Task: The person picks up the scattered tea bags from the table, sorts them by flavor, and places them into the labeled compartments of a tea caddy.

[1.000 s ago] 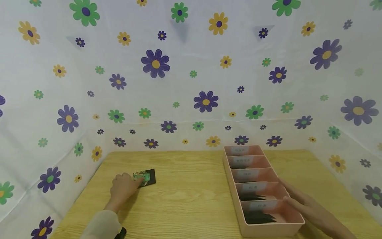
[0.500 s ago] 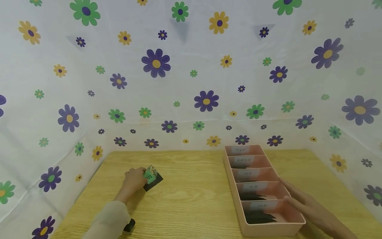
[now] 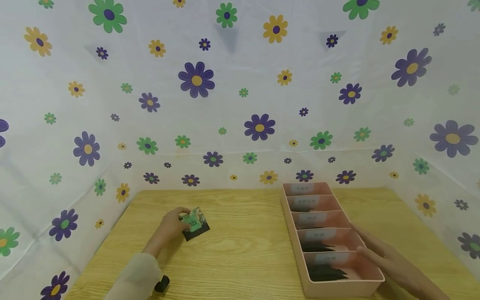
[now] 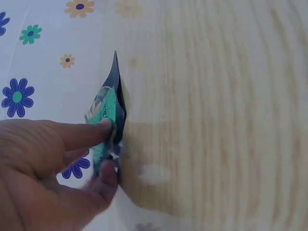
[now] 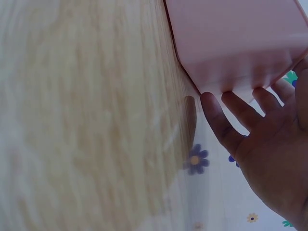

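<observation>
My left hand [image 3: 173, 226] pinches a small green-and-black packet [image 3: 196, 223] between thumb and fingers, at the left of the wooden table. In the left wrist view the packet [image 4: 107, 113] stands edge-on, its printed green face towards the hand and its dark side facing away. At the right, my right hand [image 3: 386, 258] touches the outer side of a long pink divided box [image 3: 343, 288], with the thumb at its rim. The right wrist view has the spread fingers [image 5: 243, 111] against the pink outer wall [image 5: 231, 43].
Several compartments run along the box, each with a pale label [image 3: 330, 258]. Flat dark packets [image 3: 324, 273] lie in the two nearest. A flower-print cloth [image 3: 232, 96] rises behind and on both sides of the table [image 3: 240, 258]. A black device [image 3: 162, 284] sits by the left sleeve.
My left hand has moved slightly right, and the packet, flat on the table a second ago, is now turned and tilted in the fingers. The right hand and box have stayed put.
</observation>
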Available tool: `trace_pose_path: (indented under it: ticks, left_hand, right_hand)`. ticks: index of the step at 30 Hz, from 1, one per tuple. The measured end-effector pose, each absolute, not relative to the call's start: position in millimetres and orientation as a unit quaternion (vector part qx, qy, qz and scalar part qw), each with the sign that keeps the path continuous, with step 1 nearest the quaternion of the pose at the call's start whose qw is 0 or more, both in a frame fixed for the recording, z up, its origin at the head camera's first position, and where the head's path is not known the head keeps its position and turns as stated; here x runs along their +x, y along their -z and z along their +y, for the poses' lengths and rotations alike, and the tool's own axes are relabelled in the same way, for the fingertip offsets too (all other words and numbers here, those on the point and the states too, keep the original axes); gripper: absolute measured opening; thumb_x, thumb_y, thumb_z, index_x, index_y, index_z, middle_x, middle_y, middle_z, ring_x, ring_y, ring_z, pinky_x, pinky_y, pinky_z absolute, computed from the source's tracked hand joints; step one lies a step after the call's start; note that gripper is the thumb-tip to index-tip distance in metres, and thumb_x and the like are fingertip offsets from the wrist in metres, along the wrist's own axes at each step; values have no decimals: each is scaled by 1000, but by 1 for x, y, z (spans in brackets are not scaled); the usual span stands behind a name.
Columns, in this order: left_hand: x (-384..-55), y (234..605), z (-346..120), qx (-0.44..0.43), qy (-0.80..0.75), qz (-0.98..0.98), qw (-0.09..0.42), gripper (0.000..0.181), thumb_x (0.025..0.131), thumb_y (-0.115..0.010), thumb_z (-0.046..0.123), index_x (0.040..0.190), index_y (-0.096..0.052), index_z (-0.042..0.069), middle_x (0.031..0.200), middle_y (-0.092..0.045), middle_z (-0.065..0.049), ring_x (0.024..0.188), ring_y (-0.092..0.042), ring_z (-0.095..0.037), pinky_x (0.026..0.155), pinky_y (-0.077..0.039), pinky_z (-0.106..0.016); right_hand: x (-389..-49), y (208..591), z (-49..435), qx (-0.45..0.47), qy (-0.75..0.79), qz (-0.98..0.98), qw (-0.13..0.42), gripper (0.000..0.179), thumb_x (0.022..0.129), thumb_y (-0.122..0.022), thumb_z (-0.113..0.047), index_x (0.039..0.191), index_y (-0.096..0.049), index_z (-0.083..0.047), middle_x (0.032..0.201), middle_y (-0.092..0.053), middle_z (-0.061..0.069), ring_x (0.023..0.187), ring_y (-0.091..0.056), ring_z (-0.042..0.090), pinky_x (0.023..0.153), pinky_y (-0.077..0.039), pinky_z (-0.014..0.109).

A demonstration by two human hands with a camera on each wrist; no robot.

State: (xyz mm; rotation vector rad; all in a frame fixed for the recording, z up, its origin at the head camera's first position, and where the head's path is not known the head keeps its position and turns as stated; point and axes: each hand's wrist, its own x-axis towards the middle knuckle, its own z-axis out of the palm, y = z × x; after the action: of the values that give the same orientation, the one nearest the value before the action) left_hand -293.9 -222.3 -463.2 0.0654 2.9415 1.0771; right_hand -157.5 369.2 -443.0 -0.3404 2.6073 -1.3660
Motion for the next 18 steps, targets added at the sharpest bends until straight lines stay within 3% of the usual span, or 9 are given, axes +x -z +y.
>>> trace_pose_path:
  ticks: [3, 11, 18]
  left_hand:
    - [-296, 466, -223, 29, -368, 929, 4, 49, 88, -76, 2, 136, -64, 1, 121, -66, -27, 92, -64, -30, 80, -55, -45]
    - [-300, 459, -208, 22, -469, 883, -31, 43, 91, -73, -1, 131, -60, -9, 108, -69, -22, 93, -68, -28, 80, -60, -40]
    - [-294, 445, -188, 40, -570, 821, -22, 38, 95, -68, -6, 132, -62, -10, 117, -68, -25, 99, -70, -28, 87, -60, -39]
  right_hand:
    - [-157, 442, 369, -109, 456, 878, 91, 57, 114, -41, -28, 167, -20, -30, 166, -28, 15, 126, -35, -19, 93, -46, 20]
    - [-157, 443, 369, -119, 444, 884, 82, 56, 114, -40, -26, 166, -21, -33, 166, -30, 13, 129, -37, -15, 94, -46, 21]
    - [-157, 443, 370, -120, 437, 888, 77, 57, 114, -41, -26, 166, -20, -34, 166, -31, 12, 129, -37, -15, 92, -47, 22]
